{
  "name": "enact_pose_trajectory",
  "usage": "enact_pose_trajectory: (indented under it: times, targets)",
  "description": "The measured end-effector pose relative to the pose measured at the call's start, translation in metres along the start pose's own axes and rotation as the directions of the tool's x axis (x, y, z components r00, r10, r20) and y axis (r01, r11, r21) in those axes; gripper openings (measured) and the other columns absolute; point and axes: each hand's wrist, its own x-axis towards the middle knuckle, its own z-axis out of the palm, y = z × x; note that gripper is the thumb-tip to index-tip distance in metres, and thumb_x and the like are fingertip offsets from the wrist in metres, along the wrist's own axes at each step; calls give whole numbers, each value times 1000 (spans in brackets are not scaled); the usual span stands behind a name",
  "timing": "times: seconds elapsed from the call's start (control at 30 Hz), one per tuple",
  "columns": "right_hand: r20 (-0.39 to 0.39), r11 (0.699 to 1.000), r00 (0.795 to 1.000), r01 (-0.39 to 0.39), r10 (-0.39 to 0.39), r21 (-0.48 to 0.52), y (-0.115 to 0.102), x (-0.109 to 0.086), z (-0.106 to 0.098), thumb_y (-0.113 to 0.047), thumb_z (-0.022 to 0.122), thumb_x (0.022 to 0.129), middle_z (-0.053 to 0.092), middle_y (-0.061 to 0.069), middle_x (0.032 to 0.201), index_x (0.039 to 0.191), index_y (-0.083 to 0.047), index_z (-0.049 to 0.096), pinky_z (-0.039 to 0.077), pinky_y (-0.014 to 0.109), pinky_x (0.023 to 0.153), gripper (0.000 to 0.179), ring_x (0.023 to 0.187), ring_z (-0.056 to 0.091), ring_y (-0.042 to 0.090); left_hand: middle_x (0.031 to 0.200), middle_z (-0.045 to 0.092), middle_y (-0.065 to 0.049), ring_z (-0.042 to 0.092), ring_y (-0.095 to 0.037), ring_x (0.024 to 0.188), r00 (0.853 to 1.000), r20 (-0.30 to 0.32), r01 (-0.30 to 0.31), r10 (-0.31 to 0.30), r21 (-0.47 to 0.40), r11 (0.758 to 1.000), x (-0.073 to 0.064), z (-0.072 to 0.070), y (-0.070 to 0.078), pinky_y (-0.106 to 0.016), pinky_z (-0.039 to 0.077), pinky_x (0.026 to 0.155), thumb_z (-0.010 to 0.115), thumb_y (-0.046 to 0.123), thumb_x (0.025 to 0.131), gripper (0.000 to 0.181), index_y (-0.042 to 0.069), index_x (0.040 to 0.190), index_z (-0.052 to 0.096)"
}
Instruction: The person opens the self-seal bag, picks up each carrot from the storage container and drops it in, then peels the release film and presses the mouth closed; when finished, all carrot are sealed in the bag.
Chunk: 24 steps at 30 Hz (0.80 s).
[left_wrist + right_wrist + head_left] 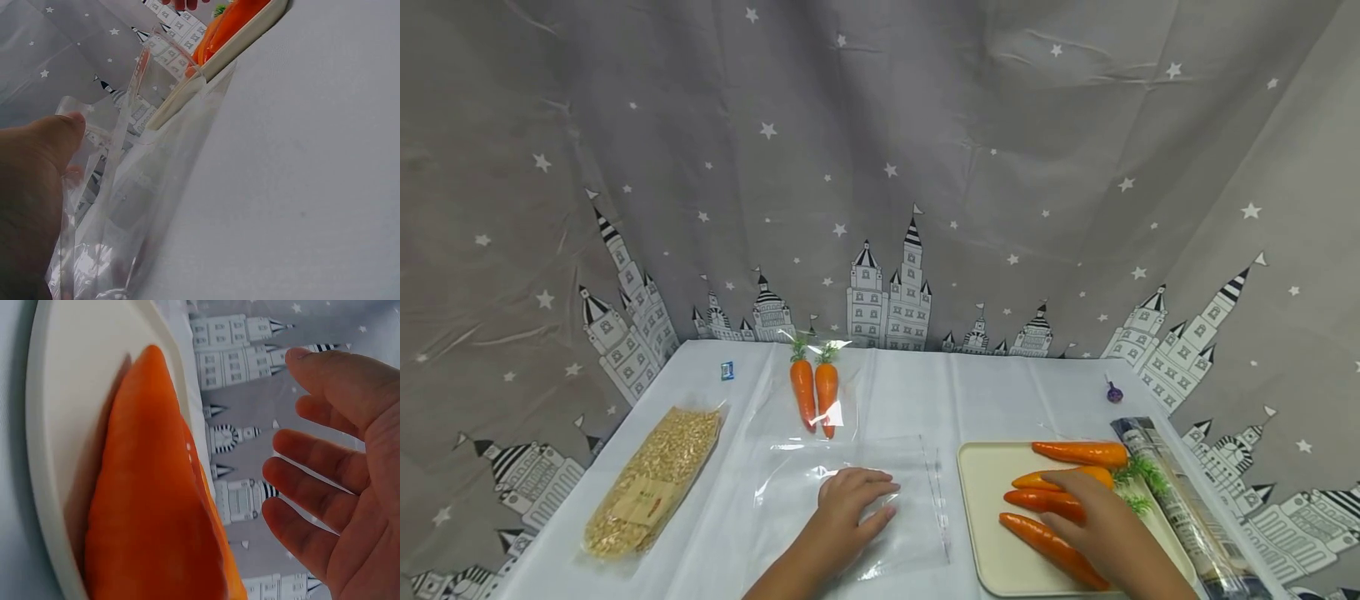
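My left hand point(852, 508) rests over a flat clear plastic bag point(917, 517) in the middle of the table, fingers spread loosely. In the left wrist view the bag's raised edges point(162, 144) stand beside the thumb. Over a cream tray point(985, 508) at the right hovers my right hand point(1101, 521), its fingers gently bent and apart. Several orange carrots with green tops lie in the tray; the nearest carrot point(1048, 546) is beside the thumb. The right wrist view shows that palm with nothing in it, next to a carrot point(153, 487).
Behind the flat bag lies another clear bag point(767, 417) with two carrots point(802, 390) inside. A pack of tan grains or beans point(658, 475) is at left, a long wrapped pack point(1187, 508) at right. A small blue packet point(727, 371) and a purple object point(1114, 392) lie farther back.
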Motion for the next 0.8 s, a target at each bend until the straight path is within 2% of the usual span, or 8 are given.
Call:
enact_pose_trajectory:
  times: [0.1, 0.17, 0.27, 0.37, 0.57, 0.8]
  targets:
    - [26, 998, 998, -56, 56, 22, 7, -3, -3, -34, 88, 85, 69, -1, 132, 133, -22, 67, 56, 58, 99, 54, 117, 64, 26, 128, 66, 15, 55, -17, 125, 1000, -12, -8, 8, 11, 1000, -1, 0, -1, -56, 37, 104, 75, 33, 96, 26, 28, 122, 75]
    - [43, 996, 995, -88, 88, 11, 14, -6, -7, -40, 87, 85, 67, 4, 136, 137, -20, 65, 56, 60, 98, 60, 118, 65, 30, 128, 66, 15, 55, -17, 124, 1000, -22, -15, 15, 19, 1000, -1, 0, -2, -55, 37, 104, 75, 33, 96, 26, 28, 122, 76]
    - [53, 994, 994, -96, 98, -44, 26, -12, -12, -54, 84, 83, 64, 13, 141, 141, -14, 63, 55, 64, 96, 74, 121, 64, 39, 128, 66, 16, 55, -16, 125, 999, -34, -24, 25, 22, 999, -1, 1, -4, -54, 37, 104, 76, 33, 95, 27, 28, 121, 76]
    - [77, 992, 992, -97, 103, -77, 39, -17, -16, -61, 80, 83, 62, 18, 142, 141, -12, 63, 53, 66, 96, 78, 126, 60, 45, 128, 67, 16, 55, -16, 125, 998, -45, -33, 34, 18, 999, -1, 2, -4, -53, 36, 104, 77, 32, 94, 27, 28, 121, 76]
    - [145, 993, 985, -76, 89, -91, 63, -21, -18, -50, 82, 85, 68, 16, 132, 134, -6, 67, 55, 62, 94, 67, 118, 65, 42, 126, 67, 16, 55, -16, 123, 999, -41, -32, 33, 18, 999, 0, 2, -2, -52, 37, 103, 78, 30, 94, 27, 28, 121, 76]
    - [225, 994, 971, -68, 85, -80, 91, -26, -13, -41, 84, 87, 69, 17, 126, 133, -1, 66, 55, 61, 91, 63, 113, 65, 43, 126, 68, 15, 56, -16, 123, 999, -31, -31, 31, 30, 999, 1, 2, 0, -52, 38, 102, 77, 31, 94, 27, 28, 121, 76]
